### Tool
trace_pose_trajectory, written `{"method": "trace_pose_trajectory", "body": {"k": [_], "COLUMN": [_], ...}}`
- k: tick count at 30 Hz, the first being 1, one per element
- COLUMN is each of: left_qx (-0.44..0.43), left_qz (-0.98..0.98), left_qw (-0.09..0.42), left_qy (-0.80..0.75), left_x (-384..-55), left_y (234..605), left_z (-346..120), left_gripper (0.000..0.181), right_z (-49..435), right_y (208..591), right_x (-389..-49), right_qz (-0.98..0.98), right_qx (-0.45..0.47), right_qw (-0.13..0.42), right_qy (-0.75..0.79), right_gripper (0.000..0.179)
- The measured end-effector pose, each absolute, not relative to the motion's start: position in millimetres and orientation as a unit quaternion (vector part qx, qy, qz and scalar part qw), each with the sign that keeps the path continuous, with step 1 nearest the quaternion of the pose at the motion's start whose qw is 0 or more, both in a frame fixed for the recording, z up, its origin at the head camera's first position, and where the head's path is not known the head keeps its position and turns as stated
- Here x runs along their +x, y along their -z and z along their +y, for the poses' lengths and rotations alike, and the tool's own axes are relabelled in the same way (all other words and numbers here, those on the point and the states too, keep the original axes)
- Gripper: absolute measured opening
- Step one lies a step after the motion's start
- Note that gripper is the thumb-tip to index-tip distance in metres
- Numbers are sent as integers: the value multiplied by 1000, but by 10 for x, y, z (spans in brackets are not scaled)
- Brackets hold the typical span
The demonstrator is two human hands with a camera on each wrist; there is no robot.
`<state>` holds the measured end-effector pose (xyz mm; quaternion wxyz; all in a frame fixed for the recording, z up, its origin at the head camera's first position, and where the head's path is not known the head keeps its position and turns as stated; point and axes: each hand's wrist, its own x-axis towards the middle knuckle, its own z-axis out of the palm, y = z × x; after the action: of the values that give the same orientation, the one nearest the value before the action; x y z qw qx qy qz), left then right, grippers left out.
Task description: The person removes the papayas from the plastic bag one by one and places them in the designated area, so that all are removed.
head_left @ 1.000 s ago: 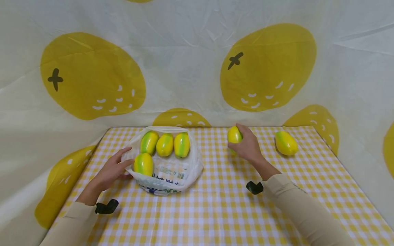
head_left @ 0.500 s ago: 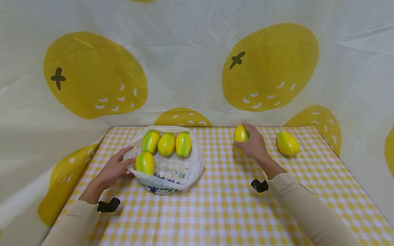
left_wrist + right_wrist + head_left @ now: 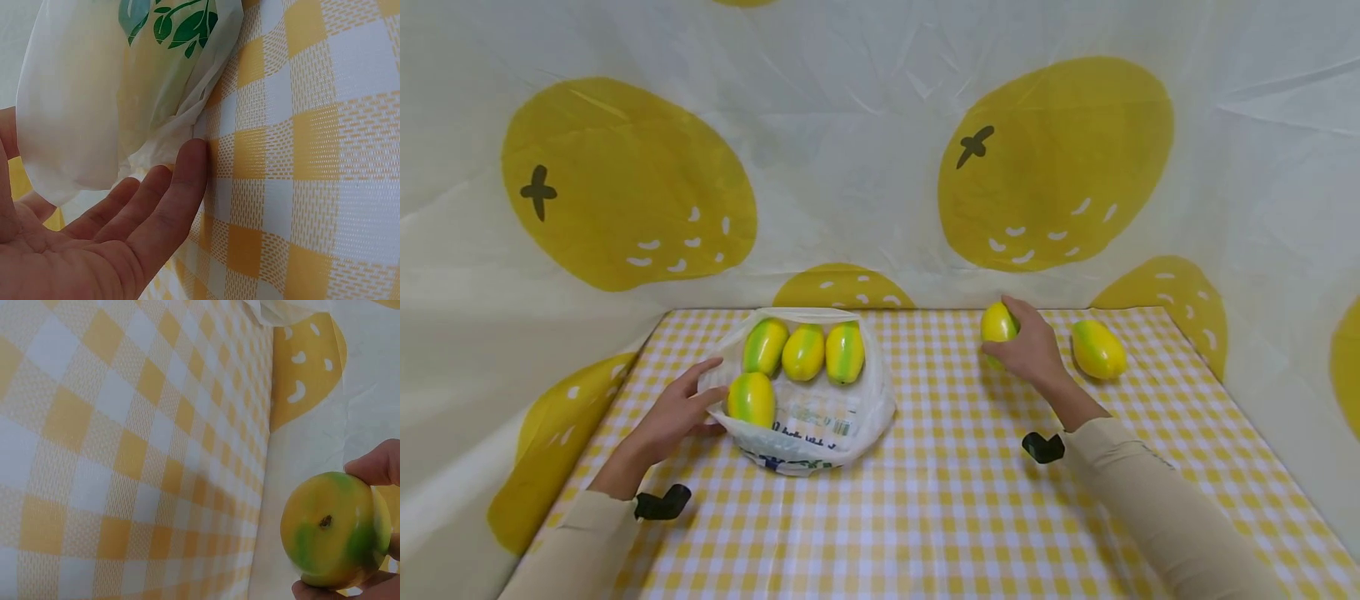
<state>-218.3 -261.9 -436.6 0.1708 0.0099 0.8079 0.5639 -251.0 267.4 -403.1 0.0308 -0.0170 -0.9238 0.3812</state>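
- Your right hand (image 3: 1030, 348) is clamped on a fruit (image 3: 997, 323), with the thumb on one side and fingers on the other; it holds the fruit above the worktop (image 3: 925, 508), right of the bag (image 3: 882, 400) and well apart from it.
- From your right wrist, the fruit shows its stem end, yellow with green patches.
- Your left hand (image 3: 673, 417) is at the bag's left side, thumb and fingers apart, the fingers fairly straight and by the plastic; you cannot tell how firmly they touch it.
- The bag lies on the worktop, mouth open toward you, white and thin, with green leaves (image 3: 187, 28) printed outside.
- Inside are four yellow-and-green fruits: three (image 3: 803, 353) side by side at the far edge, and a nearer one (image 3: 751, 400) at the left, just beside your left hand.
- A loose fruit (image 3: 1098, 349) lies on its side on the worktop, right of your right hand and near it.
- The worktop wears a yellow-and-white check; behind it hangs a pale backdrop (image 3: 857, 167) with big yellow fruit prints (image 3: 1056, 167).
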Motion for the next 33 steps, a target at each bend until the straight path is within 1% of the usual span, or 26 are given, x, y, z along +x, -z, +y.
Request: {"method": "trace_pose_trajectory", "body": {"k": [7, 13, 22, 33], "left_qx": [12, 10, 8, 13], "left_qz": [805, 808, 810, 806], "left_qw": [176, 173, 173, 178], "left_qy": [-566, -563, -561, -564], "left_x": [-2184, -2182, -2198, -2185], "left_y": [4355, 4333, 4332, 4359], "left_z": [-2614, -2629, -2630, -2640], "left_gripper": [76, 76, 76, 75], "right_z": [2780, 2842, 2904, 2944], "right_y": [4018, 4013, 4006, 4062], "right_x": [-2514, -2528, -2525, -2530], "right_qz": [-916, -921, -914, -919], "right_qx": [-20, -15, -27, -21], "right_qw": [20, 22, 2, 10], "right_qy": [-399, -390, -405, -393], "right_gripper": [89, 88, 88, 89]}}
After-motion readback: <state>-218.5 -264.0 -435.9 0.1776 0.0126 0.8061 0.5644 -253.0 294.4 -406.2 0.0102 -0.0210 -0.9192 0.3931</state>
